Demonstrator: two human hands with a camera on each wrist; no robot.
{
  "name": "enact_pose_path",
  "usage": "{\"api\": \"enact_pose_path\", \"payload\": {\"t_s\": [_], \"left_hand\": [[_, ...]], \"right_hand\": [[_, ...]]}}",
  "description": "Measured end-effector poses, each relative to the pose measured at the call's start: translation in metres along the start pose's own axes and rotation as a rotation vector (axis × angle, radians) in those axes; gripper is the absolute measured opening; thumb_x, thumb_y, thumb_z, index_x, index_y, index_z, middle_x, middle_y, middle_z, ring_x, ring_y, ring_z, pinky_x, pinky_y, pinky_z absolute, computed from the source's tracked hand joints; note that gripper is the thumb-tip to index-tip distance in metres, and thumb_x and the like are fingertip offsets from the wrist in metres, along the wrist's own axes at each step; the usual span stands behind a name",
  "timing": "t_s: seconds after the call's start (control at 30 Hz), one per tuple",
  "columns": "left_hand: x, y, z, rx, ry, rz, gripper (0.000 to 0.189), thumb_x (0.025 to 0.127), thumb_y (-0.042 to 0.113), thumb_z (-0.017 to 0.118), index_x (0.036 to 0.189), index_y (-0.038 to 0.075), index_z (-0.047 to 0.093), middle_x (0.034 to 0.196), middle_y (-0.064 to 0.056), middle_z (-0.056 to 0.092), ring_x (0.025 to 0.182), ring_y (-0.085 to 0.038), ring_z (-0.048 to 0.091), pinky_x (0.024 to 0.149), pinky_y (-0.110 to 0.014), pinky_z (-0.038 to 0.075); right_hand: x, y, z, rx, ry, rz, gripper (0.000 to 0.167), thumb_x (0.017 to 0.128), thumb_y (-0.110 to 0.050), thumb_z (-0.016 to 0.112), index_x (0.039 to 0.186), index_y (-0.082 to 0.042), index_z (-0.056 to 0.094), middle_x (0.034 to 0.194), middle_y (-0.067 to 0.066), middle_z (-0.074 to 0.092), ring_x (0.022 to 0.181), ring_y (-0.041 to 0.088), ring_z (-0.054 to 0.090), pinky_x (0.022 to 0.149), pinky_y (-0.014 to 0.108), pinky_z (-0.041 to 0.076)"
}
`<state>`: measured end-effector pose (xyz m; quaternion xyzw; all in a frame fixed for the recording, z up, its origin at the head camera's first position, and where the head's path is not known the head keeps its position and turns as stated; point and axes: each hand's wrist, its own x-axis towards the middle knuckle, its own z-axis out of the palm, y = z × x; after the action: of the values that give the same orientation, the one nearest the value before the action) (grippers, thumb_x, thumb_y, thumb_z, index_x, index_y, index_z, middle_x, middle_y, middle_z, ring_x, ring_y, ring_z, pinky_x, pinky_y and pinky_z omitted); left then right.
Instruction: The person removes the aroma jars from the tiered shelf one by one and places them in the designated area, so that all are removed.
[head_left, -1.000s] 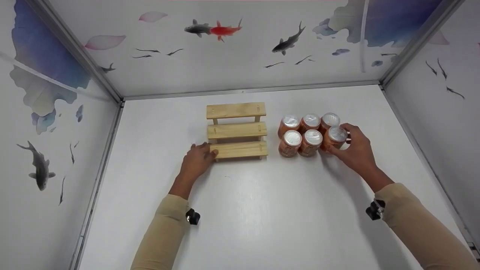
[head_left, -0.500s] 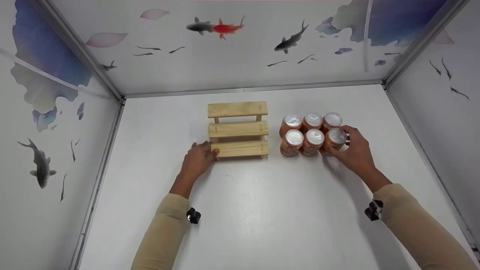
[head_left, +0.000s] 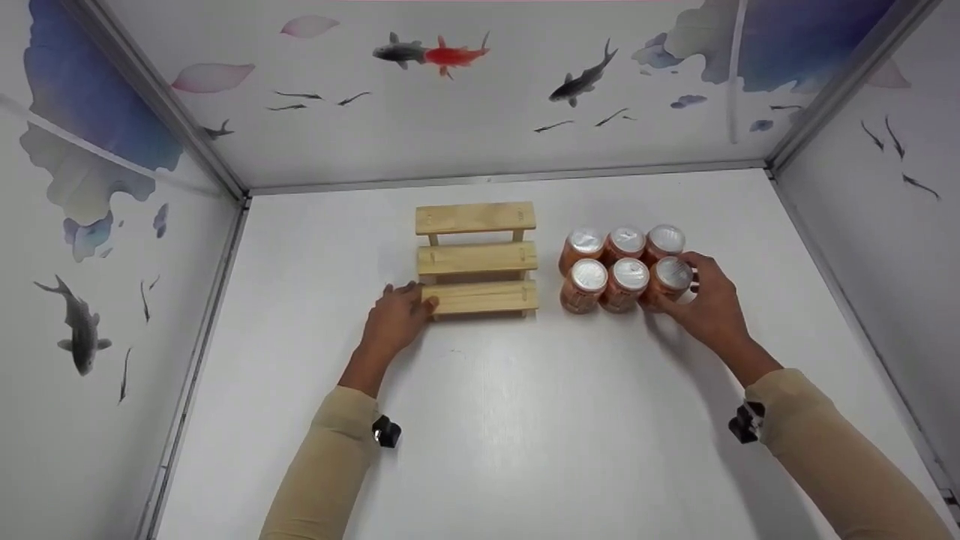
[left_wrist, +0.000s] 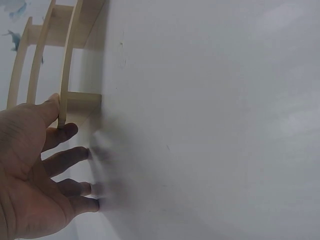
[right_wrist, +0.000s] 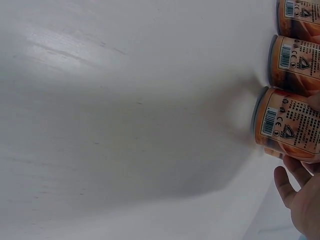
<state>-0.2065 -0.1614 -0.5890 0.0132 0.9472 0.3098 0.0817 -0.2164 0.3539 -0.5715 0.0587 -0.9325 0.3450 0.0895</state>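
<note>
A three-tier wooden step shelf (head_left: pixel 480 259) stands on the white table. My left hand (head_left: pixel 395 319) pinches the left end of its lowest board, thumb above and index finger at the edge; the other fingers spread below it in the left wrist view. To the right, several orange cans (head_left: pixel 581 289) with silver lids stand upright in two rows. My right hand (head_left: pixel 709 304) grips the front-right can (head_left: pixel 673 277) between thumb and fingers. In the right wrist view that can (right_wrist: pixel 287 125) shows a barcode label and sits beside its row neighbours. Part of the back row is hidden.
The white table (head_left: pixel 495 427) is bounded by a back wall (head_left: pixel 480 142) and side walls printed with fish and petals. A narrow gap separates the shelf from the cans. A small black device (head_left: pixel 386 433) sits at my left wrist, another device (head_left: pixel 747 421) at my right.
The can in my right hand has shifted slightly toward me, its lid coming into line with the front row. My left hand stays on the shelf. The view has shifted a little.
</note>
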Motion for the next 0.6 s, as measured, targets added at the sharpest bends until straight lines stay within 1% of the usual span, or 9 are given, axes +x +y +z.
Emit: {"api": "enact_pose_path", "payload": {"t_s": [0.13,0.17,0.23,0.33,0.47,0.53,0.6], "left_hand": [[-0.0004,-0.0002,-0.0014,0.008,-0.014,0.008,0.062,0.116,0.047,0.055,0.159,0.003,0.057,0.169,-0.023,0.050,0.161,-0.062,0.032,0.125,-0.078,0.036],[-0.0004,-0.0002,-0.0018,0.006,-0.019,0.008,0.063,0.116,0.048,0.055,0.160,0.003,0.057,0.170,-0.023,0.049,0.162,-0.062,0.030,0.126,-0.076,0.036],[-0.0006,-0.0002,-0.0030,0.012,-0.021,0.011,0.064,0.115,0.049,0.055,0.160,0.003,0.057,0.170,-0.023,0.049,0.162,-0.061,0.030,0.125,-0.076,0.038],[-0.0010,-0.0010,-0.0036,0.030,-0.011,0.015,0.065,0.115,0.051,0.055,0.158,0.003,0.059,0.169,-0.022,0.051,0.161,-0.061,0.033,0.124,-0.075,0.040],[-0.0023,-0.0014,-0.0042,0.028,-0.003,0.015,0.064,0.115,0.052,0.055,0.157,0.003,0.061,0.169,-0.020,0.053,0.161,-0.061,0.034,0.124,-0.074,0.041],[-0.0028,-0.0016,-0.0044,0.023,-0.003,0.008,0.064,0.115,0.053,0.055,0.158,0.006,0.059,0.169,-0.019,0.053,0.161,-0.058,0.035,0.125,-0.073,0.041],[-0.0027,-0.0022,-0.0052,0.019,0.000,-0.008,0.066,0.114,0.053,0.055,0.161,0.008,0.056,0.168,-0.020,0.053,0.160,-0.054,0.041,0.124,-0.070,0.043]], "right_hand": [[-0.0002,0.0002,0.0005,-0.006,0.007,-0.009,0.079,0.093,-0.023,0.092,0.154,0.003,0.049,0.151,0.027,0.059,0.131,0.046,0.063,0.099,0.065,0.058],[0.0002,0.0002,0.0008,-0.007,0.010,-0.016,0.079,0.093,-0.022,0.092,0.154,0.003,0.049,0.151,0.027,0.059,0.131,0.047,0.063,0.099,0.065,0.058],[0.0009,-0.0003,0.0012,-0.011,0.013,-0.025,0.078,0.093,-0.022,0.091,0.154,0.004,0.049,0.151,0.027,0.059,0.130,0.047,0.064,0.097,0.064,0.058],[0.0017,-0.0015,0.0012,-0.013,0.005,-0.018,0.079,0.094,-0.023,0.091,0.154,0.004,0.048,0.152,0.027,0.059,0.131,0.047,0.063,0.098,0.064,0.057],[0.0021,-0.0020,0.0013,-0.021,-0.011,0.002,0.081,0.094,-0.024,0.090,0.156,0.003,0.047,0.154,0.027,0.057,0.133,0.048,0.063,0.100,0.063,0.056],[0.0015,-0.0017,0.0015,-0.021,-0.016,0.004,0.081,0.094,-0.025,0.091,0.156,0.002,0.047,0.155,0.027,0.057,0.133,0.048,0.062,0.100,0.063,0.056],[0.0009,-0.0016,0.0019,-0.021,-0.019,0.000,0.081,0.094,-0.025,0.091,0.156,0.002,0.047,0.155,0.027,0.057,0.134,0.047,0.062,0.101,0.062,0.055]]}}
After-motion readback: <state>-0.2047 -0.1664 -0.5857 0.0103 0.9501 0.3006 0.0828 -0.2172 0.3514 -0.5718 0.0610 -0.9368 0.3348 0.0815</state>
